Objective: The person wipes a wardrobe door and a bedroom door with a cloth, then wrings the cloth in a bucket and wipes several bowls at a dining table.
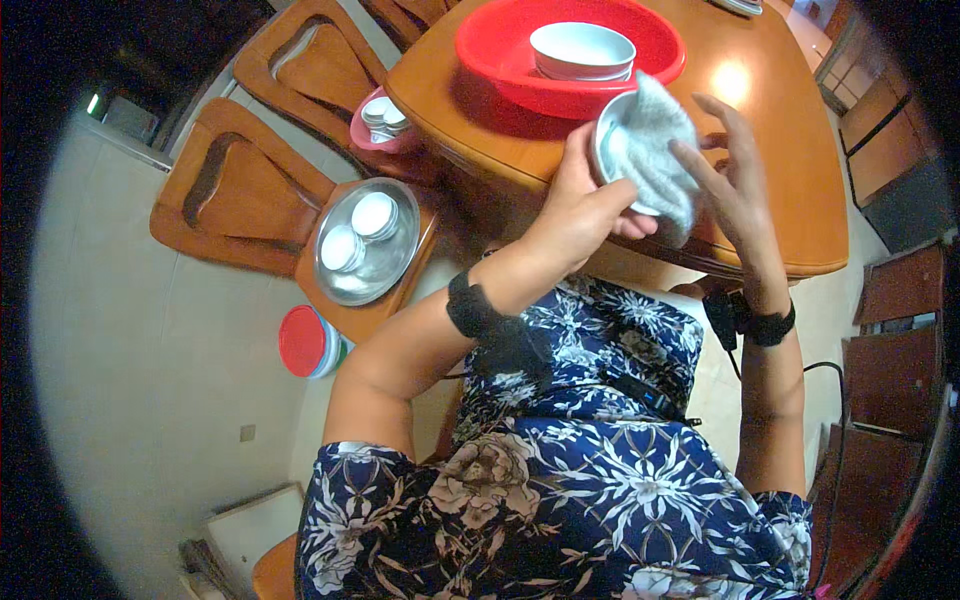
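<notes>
My left hand [589, 199] grips a white bowl [609, 131] by its rim, tilted on its side above the table's near edge. A light grey-green cloth [660, 150] lies partly inside the bowl and hangs over its right side. My right hand [724, 161] is at the cloth's right edge with fingers spread; its fingertips are close to the cloth, and whether they press on it is hard to tell. Just beyond, a red plastic basin [495, 75] stands on the wooden table [787, 187] and holds a stack of white bowls [583, 51].
Left of me, a round metal tray [405, 247] with two stacks of small white dishes [373, 215] rests on a wooden chair [240, 195]. A pink basin [367, 142] with white dishware stands behind it. A red-lidded container [304, 341] is beside the chair.
</notes>
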`<state>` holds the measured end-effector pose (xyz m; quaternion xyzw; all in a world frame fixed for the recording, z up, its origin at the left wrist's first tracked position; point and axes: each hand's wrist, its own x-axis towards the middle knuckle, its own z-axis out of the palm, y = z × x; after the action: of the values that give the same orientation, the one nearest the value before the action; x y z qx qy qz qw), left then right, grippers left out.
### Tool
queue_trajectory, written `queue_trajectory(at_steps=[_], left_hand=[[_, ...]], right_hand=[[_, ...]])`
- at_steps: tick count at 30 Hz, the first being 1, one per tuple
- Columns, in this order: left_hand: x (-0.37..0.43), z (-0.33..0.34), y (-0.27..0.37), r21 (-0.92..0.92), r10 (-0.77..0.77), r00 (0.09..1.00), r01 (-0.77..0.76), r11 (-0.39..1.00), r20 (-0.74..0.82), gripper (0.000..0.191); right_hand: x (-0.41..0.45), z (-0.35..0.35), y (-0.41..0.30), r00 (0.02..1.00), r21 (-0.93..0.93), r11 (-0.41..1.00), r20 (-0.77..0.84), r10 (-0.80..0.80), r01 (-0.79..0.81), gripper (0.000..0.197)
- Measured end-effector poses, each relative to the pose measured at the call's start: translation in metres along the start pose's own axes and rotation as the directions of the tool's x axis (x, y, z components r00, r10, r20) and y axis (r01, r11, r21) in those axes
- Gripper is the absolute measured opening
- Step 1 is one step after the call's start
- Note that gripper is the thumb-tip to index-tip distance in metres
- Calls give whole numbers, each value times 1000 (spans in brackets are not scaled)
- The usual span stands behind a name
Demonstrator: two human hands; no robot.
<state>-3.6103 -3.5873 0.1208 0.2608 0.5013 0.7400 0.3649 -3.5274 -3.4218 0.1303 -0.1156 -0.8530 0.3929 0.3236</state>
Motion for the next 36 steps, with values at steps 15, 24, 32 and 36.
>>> queue_trajectory(at_steps=[15,24,32,36], left_hand=[[-2,13,-1,342,309,936,-349,873,168,73],[-3,12,10,679,598,767,-568,465,232,70],[-23,3,24,790,436,801,-551,269,411,74],[-31,2,38,888,129,902,-430,164,413,77]], right_hand=[[-16,30,22,995,663,746,-14,95,-62,26],[-12,37,-11,943,834,536,-62,328,-132,32],[-28,25,6,1000,608,794,0,25,-20,31],[-29,2,-2,917,-21,918,-35,-397,396,38]])
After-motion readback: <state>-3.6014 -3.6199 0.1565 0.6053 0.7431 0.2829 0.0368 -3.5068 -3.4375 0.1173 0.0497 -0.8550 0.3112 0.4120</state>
